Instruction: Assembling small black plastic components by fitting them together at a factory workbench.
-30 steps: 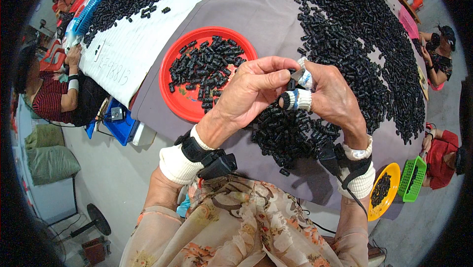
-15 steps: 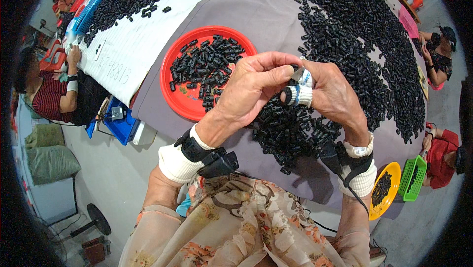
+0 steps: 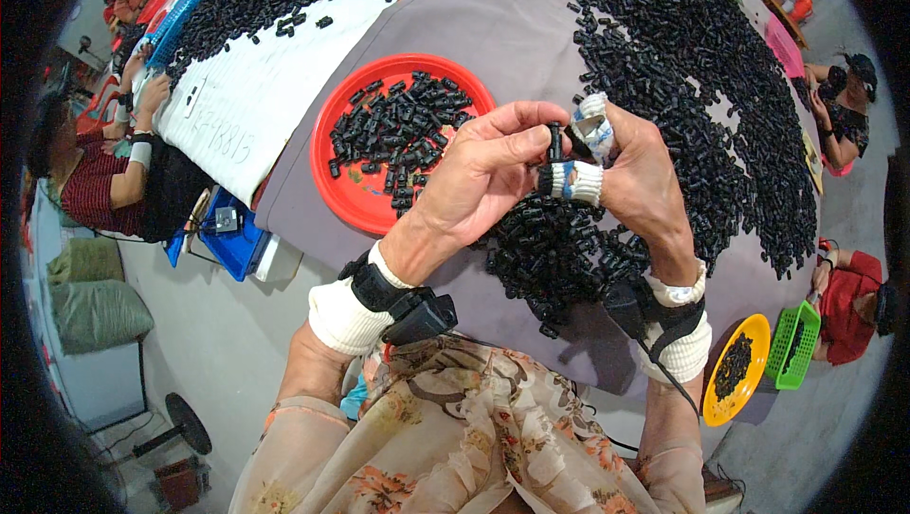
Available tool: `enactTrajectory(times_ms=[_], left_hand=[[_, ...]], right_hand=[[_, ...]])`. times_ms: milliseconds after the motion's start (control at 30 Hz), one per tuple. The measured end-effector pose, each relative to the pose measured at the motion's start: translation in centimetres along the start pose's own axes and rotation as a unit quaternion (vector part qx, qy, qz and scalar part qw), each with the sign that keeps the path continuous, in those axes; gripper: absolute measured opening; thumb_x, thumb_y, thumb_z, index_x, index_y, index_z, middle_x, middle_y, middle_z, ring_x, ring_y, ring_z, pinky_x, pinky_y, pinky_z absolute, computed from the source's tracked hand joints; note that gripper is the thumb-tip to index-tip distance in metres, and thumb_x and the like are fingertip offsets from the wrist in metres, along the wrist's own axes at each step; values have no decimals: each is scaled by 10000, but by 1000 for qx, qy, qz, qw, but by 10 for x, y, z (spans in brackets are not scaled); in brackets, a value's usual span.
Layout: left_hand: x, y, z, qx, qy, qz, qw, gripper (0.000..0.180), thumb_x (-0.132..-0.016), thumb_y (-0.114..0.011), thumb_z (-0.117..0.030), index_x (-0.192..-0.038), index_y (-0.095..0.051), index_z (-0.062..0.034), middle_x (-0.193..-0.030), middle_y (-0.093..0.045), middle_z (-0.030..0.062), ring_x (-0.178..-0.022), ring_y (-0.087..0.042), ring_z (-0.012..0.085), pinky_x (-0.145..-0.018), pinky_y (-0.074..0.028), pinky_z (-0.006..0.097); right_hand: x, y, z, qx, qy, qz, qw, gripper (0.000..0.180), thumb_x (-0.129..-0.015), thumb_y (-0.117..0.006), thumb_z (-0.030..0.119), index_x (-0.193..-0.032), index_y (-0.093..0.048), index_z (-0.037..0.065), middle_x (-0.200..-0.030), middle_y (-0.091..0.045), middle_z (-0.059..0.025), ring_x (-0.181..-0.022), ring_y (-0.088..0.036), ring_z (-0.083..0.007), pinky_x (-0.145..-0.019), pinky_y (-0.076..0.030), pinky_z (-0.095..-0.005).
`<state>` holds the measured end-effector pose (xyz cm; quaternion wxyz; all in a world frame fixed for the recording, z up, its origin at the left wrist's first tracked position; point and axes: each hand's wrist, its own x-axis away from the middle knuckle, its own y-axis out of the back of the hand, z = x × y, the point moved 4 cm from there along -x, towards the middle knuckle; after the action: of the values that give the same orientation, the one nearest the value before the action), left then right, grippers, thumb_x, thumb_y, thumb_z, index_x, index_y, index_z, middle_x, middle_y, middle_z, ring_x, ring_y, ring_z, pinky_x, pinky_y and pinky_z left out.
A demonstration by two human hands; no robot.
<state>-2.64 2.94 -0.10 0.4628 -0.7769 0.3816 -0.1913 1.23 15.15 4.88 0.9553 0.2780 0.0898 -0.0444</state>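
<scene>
My left hand (image 3: 479,168) pinches a small black cylindrical plastic part (image 3: 555,141) upright between thumb and forefinger. Close against it, my right hand (image 3: 645,182) is curled, with white knitted wraps (image 3: 576,182) on its fingers. A small grey blade-like piece (image 3: 590,125) shows at its wrapped thumb, right beside the part. Whether the blade touches the part cannot be made out. Left of my hands lies a red round tray (image 3: 327,173) with many such black parts in it. Beneath and beyond my hands spreads a big heap of black parts (image 3: 550,263).
The grey cloth-covered table (image 3: 455,30) joins a white sheet (image 3: 227,125) bearing more parts. A yellow tray (image 3: 755,376) and green basket (image 3: 794,348) stand at right. Co-workers sit at both sides: a person in a striped top (image 3: 95,177), another in red (image 3: 848,301).
My right hand has drawn slightly back and turned, so the blade-like piece shows more. The black part now stands upright in my left fingers. At left, the co-worker's hands have moved.
</scene>
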Motion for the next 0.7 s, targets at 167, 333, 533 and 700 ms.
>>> enactTrajectory(times_ms=[167,333,533,700], left_hand=[[1,1,-3,-113,-30,-44,992,238,-774,-594,-28,-1006,-551,2,-907,-585,50,-777,-557,84,-673,-459,199],[2,4,-3,-133,-25,-100,986,230,-753,-595,-16,-980,-563,8,-866,-592,42,-725,-557,68,-614,-442,167],[3,7,-3,-118,-28,-114,986,207,-812,-572,-60,-1006,-563,13,-857,-596,38,-730,-567,84,-640,-463,190],[7,6,-3,-71,-36,-53,995,230,-872,-523,-104,-1060,-550,24,-920,-605,60,-804,-579,106,-715,-488,232]], right_hand=[[0,-3,-1,-2,-9,3,1000,271,-595,-724,146,-697,-513,10,-565,-499,-40,-518,-444,-111,-486,-368,-277],[-1,-9,-5,14,-28,13,999,277,-594,-720,156,-692,-508,7,-560,-484,-36,-517,-432,-115,-481,-363,-277],[-3,-12,-8,16,-19,4,1000,295,-603,-726,187,-695,-513,3,-561,-479,-35,-519,-432,-110,-479,-365,-276],[-3,-11,-8,0,-20,23,1000,294,-611,-732,202,-701,-534,4,-566,-499,-42,-521,-448,-111,-484,-378,-279]])
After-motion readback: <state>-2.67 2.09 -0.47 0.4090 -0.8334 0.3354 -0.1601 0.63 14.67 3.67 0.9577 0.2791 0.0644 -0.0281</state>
